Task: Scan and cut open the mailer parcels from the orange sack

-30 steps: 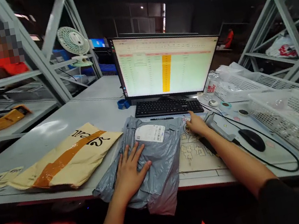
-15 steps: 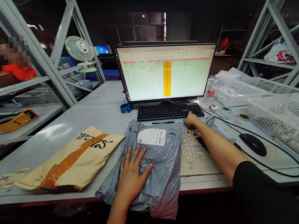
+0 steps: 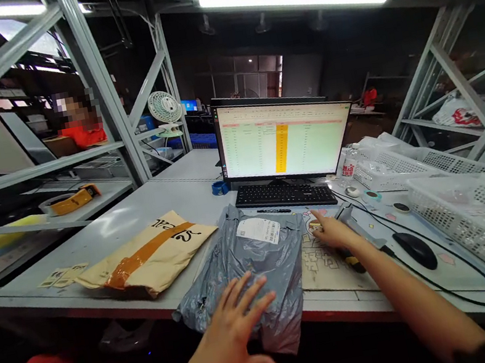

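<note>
A grey plastic mailing bag point(image 3: 268, 271) with a white printed label point(image 3: 258, 230) lies at the table's front, its near end hanging over the edge. Above its near part is my left hand point(image 3: 237, 326), fingers spread and holding nothing; whether the fingertips touch the plastic I cannot tell. My right hand point(image 3: 333, 233) hovers over the decorated desk mat point(image 3: 317, 268), just right of the bag, with its index finger pointing forward and nothing visible in it. Beyond it sits a black keyboard point(image 3: 282, 195), with a black pen point(image 3: 273, 211) in front. My right forearm partly covers a grey, yellow-and-black device point(image 3: 366, 231).
To the left lies a taped tan paper parcel point(image 3: 148, 257) beside small labels point(image 3: 62, 276). A lit monitor point(image 3: 286, 136) stands behind the keyboard. On the right are a black mouse point(image 3: 415, 251), its cable and white plastic baskets point(image 3: 477, 234). A person in orange point(image 3: 84, 134) is at far left.
My right hand has drawn back from the keyboard to the mat. My left hand has slid or lifted off the bag's middle toward me. The view has tilted upward.
</note>
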Motion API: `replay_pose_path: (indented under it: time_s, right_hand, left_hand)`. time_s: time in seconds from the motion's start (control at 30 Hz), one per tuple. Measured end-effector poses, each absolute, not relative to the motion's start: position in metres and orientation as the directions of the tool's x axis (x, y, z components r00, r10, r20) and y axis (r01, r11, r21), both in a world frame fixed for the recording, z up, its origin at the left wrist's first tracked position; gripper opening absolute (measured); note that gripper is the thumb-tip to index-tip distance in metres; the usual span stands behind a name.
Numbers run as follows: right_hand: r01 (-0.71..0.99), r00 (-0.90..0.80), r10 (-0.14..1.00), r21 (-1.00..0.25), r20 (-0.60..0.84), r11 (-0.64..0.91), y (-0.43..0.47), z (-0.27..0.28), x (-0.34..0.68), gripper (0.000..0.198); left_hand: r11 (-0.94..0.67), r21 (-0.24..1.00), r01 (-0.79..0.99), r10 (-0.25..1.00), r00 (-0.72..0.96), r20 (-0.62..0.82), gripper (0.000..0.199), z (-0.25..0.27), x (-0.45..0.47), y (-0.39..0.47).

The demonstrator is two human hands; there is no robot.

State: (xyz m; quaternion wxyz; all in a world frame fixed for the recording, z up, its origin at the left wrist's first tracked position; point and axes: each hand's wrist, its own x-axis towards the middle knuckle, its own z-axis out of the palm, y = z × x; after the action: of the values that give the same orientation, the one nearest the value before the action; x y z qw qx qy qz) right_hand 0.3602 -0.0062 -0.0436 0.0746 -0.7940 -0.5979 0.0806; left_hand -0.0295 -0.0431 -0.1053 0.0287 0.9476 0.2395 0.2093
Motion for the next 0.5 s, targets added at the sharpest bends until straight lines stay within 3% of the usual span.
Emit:
replay_pose_path:
  time_s: [0.07,0.17,0.23,0.3,0.37,0.43,0.5]
  right_hand:
    - [0.947,0.305,0.951,-0.123,0.042,-0.298,-0.045,-0.059,0.355,0.067]
    - [0.918,0.396,0.915,-0.039,0.082,-0.394,-0.08,-0.083,0.356,0.064]
    - [0.912,0.409,0.909,-0.067,0.084,-0.404,-0.089,-0.09,0.361,0.059]
    - [0.918,0.384,0.912,-0.162,0.144,-0.361,-0.093,-0.083,0.369,0.054]
    - [0.913,0.341,0.899,-0.325,0.276,-0.247,-0.099,-0.06,0.371,0.051]
    - [0.883,0.262,0.852,-0.47,0.454,-0.021,-0.11,-0.024,0.36,0.049]
    - [0.831,0.119,0.791,-0.496,0.6,0.251,-0.123,0.017,0.332,0.047]
  left_hand:
    - [-0.881,0.093,0.464,0.464,0.808,0.362,0.104,-0.121,-0.035,-0.048]
    - [-0.882,0.134,0.453,0.457,0.748,0.481,0.074,-0.126,-0.039,-0.031]
    - [-0.828,0.281,0.486,0.543,0.57,0.616,0.051,-0.103,-0.042,-0.012]
    - [-0.623,0.496,0.605,0.729,0.219,0.649,0.028,-0.061,-0.043,0.005]
    - [-0.429,0.681,0.594,0.8,-0.1,0.591,0.034,-0.014,-0.039,0.018]
    - [-0.446,0.753,0.483,0.788,-0.188,0.587,0.036,0.025,-0.03,0.024]
    - [-0.513,0.764,0.391,0.771,-0.181,0.611,0.033,0.048,-0.015,0.024]
